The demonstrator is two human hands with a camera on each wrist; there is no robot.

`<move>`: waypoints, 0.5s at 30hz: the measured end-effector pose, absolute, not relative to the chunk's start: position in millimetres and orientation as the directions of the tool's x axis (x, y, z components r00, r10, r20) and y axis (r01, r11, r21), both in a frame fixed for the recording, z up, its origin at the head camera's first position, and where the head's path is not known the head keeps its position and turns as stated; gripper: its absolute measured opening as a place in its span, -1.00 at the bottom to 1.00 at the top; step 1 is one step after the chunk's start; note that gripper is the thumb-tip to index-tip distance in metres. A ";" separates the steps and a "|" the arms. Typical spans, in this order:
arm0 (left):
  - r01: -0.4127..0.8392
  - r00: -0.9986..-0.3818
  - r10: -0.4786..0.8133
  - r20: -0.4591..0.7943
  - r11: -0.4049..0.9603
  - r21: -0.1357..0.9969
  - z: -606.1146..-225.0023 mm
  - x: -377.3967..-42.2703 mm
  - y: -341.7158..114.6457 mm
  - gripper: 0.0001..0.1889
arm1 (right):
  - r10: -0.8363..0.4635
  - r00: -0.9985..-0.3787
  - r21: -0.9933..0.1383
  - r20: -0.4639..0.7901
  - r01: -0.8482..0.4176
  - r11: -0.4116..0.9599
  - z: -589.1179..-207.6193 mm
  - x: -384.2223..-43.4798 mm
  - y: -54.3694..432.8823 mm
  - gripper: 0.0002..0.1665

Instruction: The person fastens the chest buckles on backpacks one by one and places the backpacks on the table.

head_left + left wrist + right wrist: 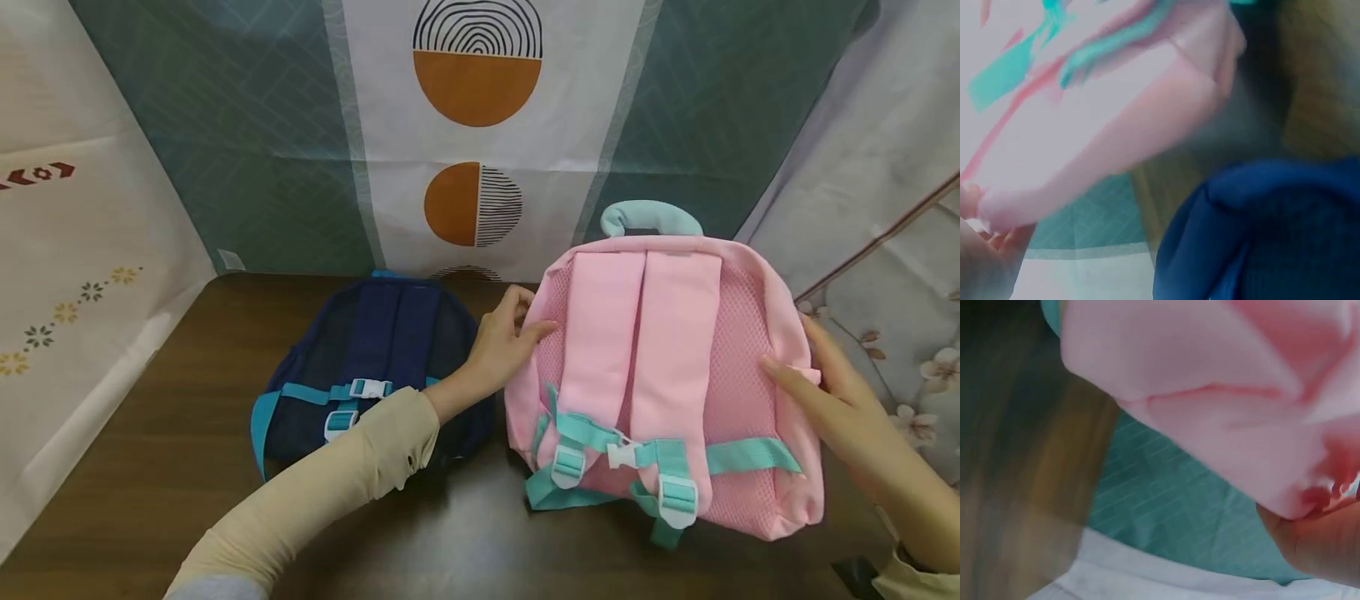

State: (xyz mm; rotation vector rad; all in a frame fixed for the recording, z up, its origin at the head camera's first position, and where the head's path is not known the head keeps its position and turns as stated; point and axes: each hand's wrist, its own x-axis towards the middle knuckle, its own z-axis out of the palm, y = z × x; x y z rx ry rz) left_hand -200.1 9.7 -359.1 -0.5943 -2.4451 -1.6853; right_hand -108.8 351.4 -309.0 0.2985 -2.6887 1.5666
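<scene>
Both hands hold a pink backpack (678,333) by its sides, its strap side facing me and its light-blue top handle (652,218) upward. My left hand (504,343) pinches the left edge, thumb on the front. On the opposite edge my right hand (832,392) grips the side, thumb in front and fingers behind. Teal straps with white buckles (621,454) hang across the lower part. A navy backpack (393,333) with blue straps lies on the table left of the pink one, partly hidden behind my left forearm. The left wrist view is blurred.
The brown wooden table (135,433) runs under both bags. A green and white patterned cloth (255,125) hangs behind it, with a pale cloth (67,250) at left and a floral one (900,333) at right. A small black object (855,575) lies near the lower right.
</scene>
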 end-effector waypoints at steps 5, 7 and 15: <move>0.391 -0.908 0.273 0.317 0.286 0.875 -360.5 -205.0 11.4 -0.61 | -0.050 -0.997 -0.773 -0.064 0.018 0.635 -329.5 -131.1 368.0 -0.27; 0.373 -0.912 0.296 0.284 0.310 0.875 -361.7 -208.4 11.0 -0.61 | -0.054 -0.990 -0.773 -0.130 0.066 0.631 -340.0 -140.2 371.9 -0.24; 0.200 -0.918 0.398 -0.005 0.472 0.858 -375.3 -230.7 -1.4 -0.46 | -0.151 -0.907 -0.759 -0.392 0.226 0.611 -371.7 -180.6 357.6 -0.06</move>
